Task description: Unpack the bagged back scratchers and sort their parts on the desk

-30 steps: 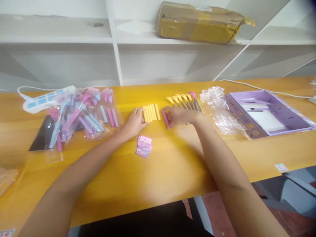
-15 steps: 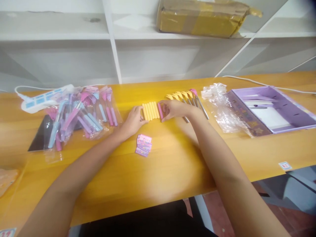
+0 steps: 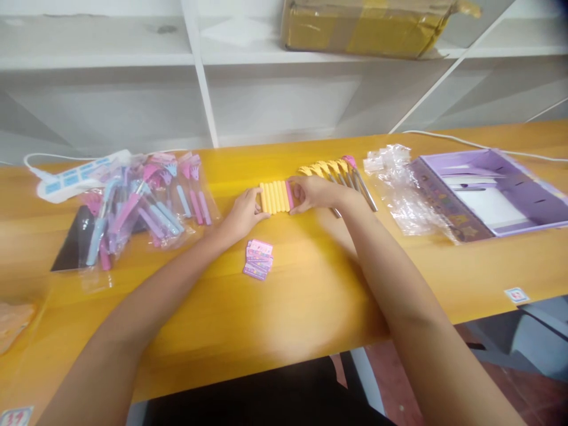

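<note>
A row of several short yellow sticks (image 3: 274,197) lies side by side on the yellow wooden table (image 3: 310,296), with a pink stick (image 3: 289,194) pressed against its right end. My left hand (image 3: 242,214) curls against the row's left end. My right hand (image 3: 315,192) holds the pink stick with its fingertips against the row's right side. Behind my right hand lie several small utensils with yellow heads and metal handles, and one pink one (image 3: 341,171). A small stack of pink cards (image 3: 258,259) sits just in front of my left hand.
A clear bag of pink and blue utensils (image 3: 142,201) lies at the left, beside a white power strip (image 3: 75,176) and a black sheet (image 3: 73,245). Crumpled clear plastic (image 3: 397,189) and an open purple box (image 3: 492,198) lie at the right. A taped cardboard parcel (image 3: 368,26) rests on the shelf.
My right hand has slid the pink stick leftward until it joins the right end of the yellow row. The left hand has stayed at the row's left end.
</note>
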Demonstrator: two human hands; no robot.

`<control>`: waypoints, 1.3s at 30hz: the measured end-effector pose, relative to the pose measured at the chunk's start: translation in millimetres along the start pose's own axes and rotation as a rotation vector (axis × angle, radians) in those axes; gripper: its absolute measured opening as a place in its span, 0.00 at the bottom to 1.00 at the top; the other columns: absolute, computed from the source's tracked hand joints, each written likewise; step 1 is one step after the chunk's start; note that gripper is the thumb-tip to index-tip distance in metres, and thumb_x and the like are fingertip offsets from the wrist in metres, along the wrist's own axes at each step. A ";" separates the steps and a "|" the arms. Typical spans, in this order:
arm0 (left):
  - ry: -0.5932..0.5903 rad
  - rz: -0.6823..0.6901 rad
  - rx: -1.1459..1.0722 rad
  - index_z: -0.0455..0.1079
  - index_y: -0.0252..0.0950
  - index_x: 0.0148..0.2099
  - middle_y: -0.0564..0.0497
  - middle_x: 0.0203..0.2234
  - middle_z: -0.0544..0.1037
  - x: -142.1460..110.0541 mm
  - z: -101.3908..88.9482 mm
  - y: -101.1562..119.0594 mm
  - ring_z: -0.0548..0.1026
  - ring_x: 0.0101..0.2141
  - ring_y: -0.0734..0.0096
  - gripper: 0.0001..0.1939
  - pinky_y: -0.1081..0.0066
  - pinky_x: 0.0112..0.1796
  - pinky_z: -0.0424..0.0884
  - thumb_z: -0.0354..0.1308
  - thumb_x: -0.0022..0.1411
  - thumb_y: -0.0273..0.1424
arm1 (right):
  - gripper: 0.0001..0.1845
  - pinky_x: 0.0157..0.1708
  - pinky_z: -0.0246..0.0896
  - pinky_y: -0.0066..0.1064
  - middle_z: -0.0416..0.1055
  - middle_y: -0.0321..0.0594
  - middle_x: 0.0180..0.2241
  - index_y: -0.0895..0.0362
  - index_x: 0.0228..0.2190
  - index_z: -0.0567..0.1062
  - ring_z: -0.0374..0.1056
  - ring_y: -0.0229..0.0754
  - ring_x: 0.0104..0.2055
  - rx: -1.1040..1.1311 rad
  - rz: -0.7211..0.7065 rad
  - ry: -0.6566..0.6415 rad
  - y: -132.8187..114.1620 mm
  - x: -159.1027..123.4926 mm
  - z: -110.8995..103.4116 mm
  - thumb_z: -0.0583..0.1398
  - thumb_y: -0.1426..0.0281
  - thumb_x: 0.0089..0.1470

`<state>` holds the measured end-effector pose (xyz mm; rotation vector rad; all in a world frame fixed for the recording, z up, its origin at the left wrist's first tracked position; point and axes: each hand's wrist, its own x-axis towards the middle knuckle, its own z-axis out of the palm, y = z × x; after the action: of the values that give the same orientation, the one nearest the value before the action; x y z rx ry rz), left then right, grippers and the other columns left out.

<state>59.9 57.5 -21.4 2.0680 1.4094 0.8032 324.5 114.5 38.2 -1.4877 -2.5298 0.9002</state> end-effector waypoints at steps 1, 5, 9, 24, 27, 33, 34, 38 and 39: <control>-0.003 0.007 0.010 0.67 0.38 0.61 0.48 0.44 0.79 -0.1 0.8 1.9 0.79 0.37 0.66 0.33 0.61 0.46 0.79 0.77 0.57 0.25 | 0.37 0.38 0.66 0.35 0.78 0.41 0.39 0.56 0.50 0.74 0.74 0.46 0.37 -0.014 0.012 -0.005 -2.1 -2.9 -1.5 0.79 0.60 0.41; -0.019 0.005 0.022 0.67 0.34 0.60 0.43 0.49 0.78 -0.1 2.9 9.7 0.79 0.38 0.66 0.33 0.59 0.47 0.79 0.78 0.57 0.24 | 0.33 0.36 0.64 0.34 0.77 0.40 0.38 0.54 0.41 0.71 0.72 0.44 0.35 -0.070 0.048 -0.018 -7.2 -9.0 -5.5 0.79 0.58 0.40; -0.008 -0.013 0.000 0.68 0.34 0.59 0.42 0.53 0.77 1.6 4.1 12.0 0.79 0.38 0.67 0.34 0.60 0.47 0.79 0.79 0.55 0.25 | 0.32 0.36 0.63 0.33 0.77 0.40 0.38 0.54 0.41 0.70 0.71 0.43 0.34 -0.079 0.044 -0.021 -8.3 -8.5 -7.1 0.79 0.57 0.40; 0.012 0.003 0.029 0.68 0.37 0.59 0.48 0.47 0.78 -6.8 0.0 6.0 0.79 0.36 0.67 0.35 0.61 0.44 0.79 0.80 0.54 0.27 | 0.31 0.37 0.62 0.32 0.76 0.38 0.36 0.55 0.46 0.73 0.71 0.43 0.36 -0.066 0.010 0.010 -0.1 -7.7 -6.2 0.77 0.63 0.42; 0.011 0.001 0.030 0.68 0.38 0.59 0.47 0.47 0.78 -8.0 -0.8 6.6 0.79 0.37 0.66 0.34 0.61 0.44 0.79 0.80 0.55 0.27 | 0.34 0.36 0.63 0.33 0.77 0.38 0.37 0.55 0.48 0.74 0.72 0.44 0.36 -0.069 0.018 0.011 4.8 -8.5 -7.9 0.78 0.61 0.41; 0.012 0.014 0.032 0.68 0.38 0.59 0.48 0.46 0.78 -9.1 0.0 5.8 0.79 0.37 0.67 0.33 0.62 0.44 0.79 0.79 0.56 0.28 | 0.45 0.38 0.63 0.34 0.78 0.41 0.39 0.56 0.59 0.72 0.73 0.47 0.38 -0.070 0.030 0.077 2.8 -15.4 -14.7 0.78 0.59 0.43; 0.010 0.016 0.033 0.68 0.37 0.59 0.48 0.47 0.78 -9.1 -0.1 6.0 0.79 0.37 0.67 0.33 0.62 0.45 0.79 0.79 0.56 0.28 | 0.46 0.38 0.63 0.34 0.79 0.41 0.39 0.56 0.60 0.72 0.73 0.47 0.38 -0.069 0.020 0.082 0.4 -15.6 -14.4 0.78 0.58 0.43; -0.002 0.018 0.032 0.67 0.38 0.59 0.48 0.48 0.78 -9.1 -1.2 7.1 0.79 0.37 0.67 0.33 0.61 0.46 0.78 0.79 0.57 0.29 | 0.44 0.37 0.62 0.33 0.78 0.41 0.39 0.56 0.58 0.73 0.72 0.45 0.37 -0.072 -0.009 0.049 -9.8 -12.4 -9.0 0.78 0.58 0.42; -0.004 0.019 0.033 0.67 0.38 0.59 0.48 0.48 0.78 -9.1 -1.3 7.3 0.79 0.37 0.67 0.33 0.62 0.45 0.78 0.79 0.57 0.29 | 0.42 0.37 0.62 0.33 0.78 0.41 0.39 0.57 0.57 0.74 0.71 0.44 0.36 -0.071 -0.015 0.045 -11.4 -11.4 -7.5 0.78 0.59 0.42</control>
<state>61.0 46.6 -17.1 2.1094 1.4120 0.7875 324.3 104.5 52.9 -1.4877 -2.5628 0.7742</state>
